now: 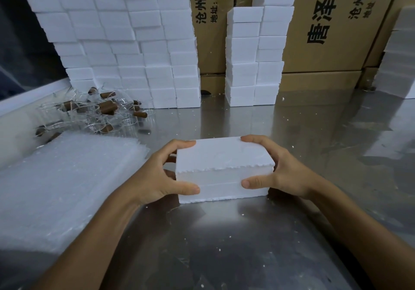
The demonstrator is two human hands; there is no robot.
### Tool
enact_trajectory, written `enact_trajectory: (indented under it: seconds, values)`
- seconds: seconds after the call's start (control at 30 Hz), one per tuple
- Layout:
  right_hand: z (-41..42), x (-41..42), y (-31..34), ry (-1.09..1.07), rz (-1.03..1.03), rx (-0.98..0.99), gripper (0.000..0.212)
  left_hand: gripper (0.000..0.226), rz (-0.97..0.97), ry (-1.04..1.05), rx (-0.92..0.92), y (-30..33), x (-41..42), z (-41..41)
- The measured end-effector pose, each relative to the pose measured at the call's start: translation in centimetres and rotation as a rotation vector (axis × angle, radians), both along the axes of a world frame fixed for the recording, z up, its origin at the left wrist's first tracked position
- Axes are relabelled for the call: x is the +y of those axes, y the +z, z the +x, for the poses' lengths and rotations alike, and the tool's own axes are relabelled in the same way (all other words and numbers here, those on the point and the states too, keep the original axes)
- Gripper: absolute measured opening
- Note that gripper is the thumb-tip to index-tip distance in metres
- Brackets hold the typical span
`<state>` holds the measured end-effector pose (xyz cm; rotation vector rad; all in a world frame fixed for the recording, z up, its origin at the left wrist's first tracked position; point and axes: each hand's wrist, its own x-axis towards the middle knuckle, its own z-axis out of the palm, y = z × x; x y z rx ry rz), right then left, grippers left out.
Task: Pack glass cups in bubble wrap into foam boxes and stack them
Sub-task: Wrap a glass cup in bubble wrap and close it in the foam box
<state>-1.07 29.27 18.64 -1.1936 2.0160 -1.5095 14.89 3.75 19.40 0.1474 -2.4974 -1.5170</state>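
Head view: left hand [157,175], right hand [280,170] both clamped on closed foam box [224,166], contents hidden

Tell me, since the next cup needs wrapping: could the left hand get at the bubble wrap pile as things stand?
Probably yes, once it lets go. The left hand grips the foam box, and the bubble wrap pile lies right beside it on the table, with nothing between them.
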Motion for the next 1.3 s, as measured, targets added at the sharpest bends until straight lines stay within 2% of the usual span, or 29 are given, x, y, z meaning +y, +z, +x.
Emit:
enact_trajectory:
  seconds: [0.3, 0.5, 0.6, 0.67, 0.73, 0.77, 0.87, 1.0, 1.13, 1.3]
  values:
    - [-0.2, 0.3, 0.4, 0.026, 0.041, 0.021, 0.086, 0.081, -0.031, 0.028, 0.039, -0.1, 0.3, -0.2]
    - [-0.2, -0.1, 0.0, -0.042, -0.005, 0.026, 0.082, 0.101, 0.102, 0.076, 0.088, -0.6, 0.3, -0.2]
    - [-0.2, -0.3, -0.1, -0.101, -0.042, 0.013, 0.082, 0.114, 0.208, 0.244, 0.098, -0.7, 1.0, -0.5]
    - [-0.1, -0.6, -0.2, -0.149, -0.073, 0.008, 0.083, 0.114, 0.310, 0.377, 0.094, -0.9, 1.9, -1.1]
    - [0.2, -1.0, -0.5, -0.207, -0.127, -0.009, 0.082, 0.103, 0.502, 0.434, 0.089, -1.1, 3.1, -1.8]
    - [0.4, -1.2, -0.6, -0.229, -0.152, -0.019, 0.082, 0.099, 0.610, 0.443, 0.091, -1.1, 3.7, -2.0]
    - [1.5, -1.9, -0.9, -0.287, -0.174, 0.031, 0.083, 0.112, 0.920, 0.465, 0.140, -0.5, 5.3, -2.4]
    - [3.5, -3.3, -0.6, -0.422, -0.133, 0.211, 0.087, 0.094, 1.156, 0.394, 0.182, 0.5, 7.2, -2.2]
    - [5.7, -4.5, -0.6, -0.490, -0.032, 0.297, 0.089, 0.096, 1.147, 0.356, 0.045, 0.7, 8.9, -2.1]
    - [6.4, -4.7, -1.1, -0.381, 0.048, 0.392, 0.103, 0.061, 0.969, 0.559, 0.031, 0.8, 7.9, -2.1]
